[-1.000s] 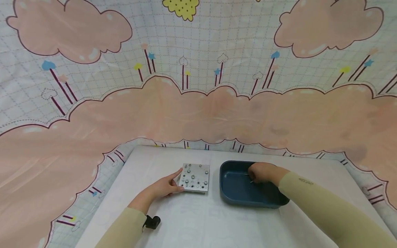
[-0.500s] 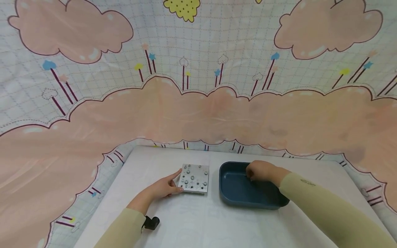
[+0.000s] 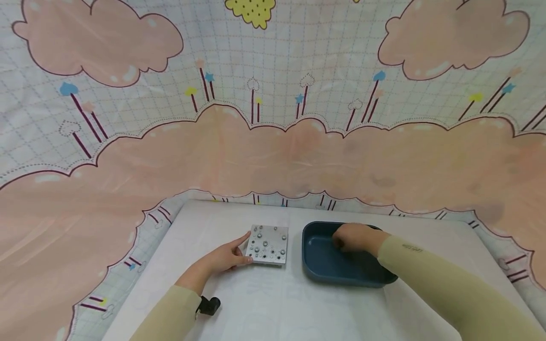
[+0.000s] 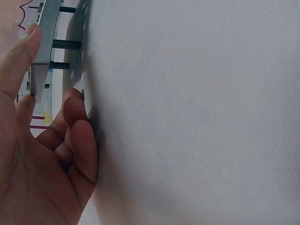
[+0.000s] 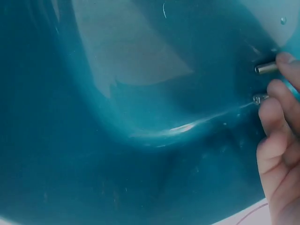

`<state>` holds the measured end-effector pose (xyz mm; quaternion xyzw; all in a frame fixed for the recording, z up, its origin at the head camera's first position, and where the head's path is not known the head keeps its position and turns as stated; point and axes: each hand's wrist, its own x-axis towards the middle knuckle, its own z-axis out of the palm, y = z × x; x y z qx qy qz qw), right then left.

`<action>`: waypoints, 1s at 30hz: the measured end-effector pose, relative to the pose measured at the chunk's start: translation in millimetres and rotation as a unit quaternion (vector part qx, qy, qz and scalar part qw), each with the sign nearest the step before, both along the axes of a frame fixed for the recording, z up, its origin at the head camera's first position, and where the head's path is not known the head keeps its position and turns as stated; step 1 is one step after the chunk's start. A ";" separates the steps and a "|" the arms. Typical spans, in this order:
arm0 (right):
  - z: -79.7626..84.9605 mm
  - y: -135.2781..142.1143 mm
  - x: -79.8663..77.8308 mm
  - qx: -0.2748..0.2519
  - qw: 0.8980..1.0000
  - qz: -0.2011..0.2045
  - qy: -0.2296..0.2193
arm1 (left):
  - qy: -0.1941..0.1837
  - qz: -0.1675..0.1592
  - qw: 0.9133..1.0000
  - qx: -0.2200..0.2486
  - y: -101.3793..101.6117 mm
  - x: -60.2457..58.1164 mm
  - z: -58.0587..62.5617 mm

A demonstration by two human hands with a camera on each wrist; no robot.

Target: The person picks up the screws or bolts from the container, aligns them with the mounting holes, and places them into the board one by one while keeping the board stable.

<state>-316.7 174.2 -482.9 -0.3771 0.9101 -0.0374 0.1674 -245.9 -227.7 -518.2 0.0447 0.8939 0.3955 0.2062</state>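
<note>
My left hand point(image 3: 222, 258) holds the left side of a square metal plate point(image 3: 268, 244), index finger at the far corner and thumb at the near one. Screw heads and holes dot the plate's top. In the left wrist view, threaded screw ends point(image 4: 65, 44) stick out from its underside, and the other fingers curl beside the tabletop. My right hand point(image 3: 354, 237) is inside the blue tray point(image 3: 311, 272), fingers curled. Seen from the right wrist, a threaded screw point(image 5: 266, 68) shows at one fingertip, and a second small metal piece point(image 5: 258, 99) is pinched by the fingers.
Both things stand on a white-covered table point(image 3: 264, 308), the tray right of the plate with a gap between them. A black wrist device point(image 3: 209, 306) sits at the left cuff. Behind the table hangs a patterned cloth point(image 3: 273, 156).
My right hand has shifted slightly left within the tray; metal pieces seen at its fingers a second ago are hidden in the head view. The left hand and plate stay put.
</note>
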 end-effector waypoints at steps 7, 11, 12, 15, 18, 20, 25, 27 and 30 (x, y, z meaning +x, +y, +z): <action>5.4 3.6 0.1 0.024 0.999 -0.009 0.019 | -0.001 0.001 1.000 -0.003 0.8 -1.1 -0.2; 2.3 4.6 -1.4 0.029 0.999 0.001 0.029 | -0.003 0.000 1.000 -0.007 -0.4 -1.1 -0.8; 1.6 4.3 -1.5 0.028 0.999 0.003 0.028 | -0.002 -0.001 1.000 -0.009 -0.9 -1.2 -1.4; -0.5 3.2 -1.4 0.025 0.999 0.005 0.026 | -0.002 -0.001 1.000 -0.012 -1.7 -0.9 -2.1; -0.9 3.4 0.1 0.020 0.999 0.005 0.026 | 0.000 -0.001 1.000 -0.013 -1.1 -0.2 -2.2; -1.2 3.5 0.9 0.018 0.999 0.010 0.028 | -0.002 0.000 1.000 -0.013 -0.1 0.4 -1.6; -0.3 2.5 1.9 0.015 0.999 0.023 0.040 | -0.004 0.006 1.000 -0.012 1.6 0.2 0.5; 0.3 1.8 1.9 0.013 0.999 0.023 0.042 | -0.004 0.007 1.000 -0.014 1.4 -0.5 0.6; 0.0 1.6 1.3 0.010 0.999 0.025 0.041 | -0.003 0.004 1.000 -0.020 0.7 -1.4 0.7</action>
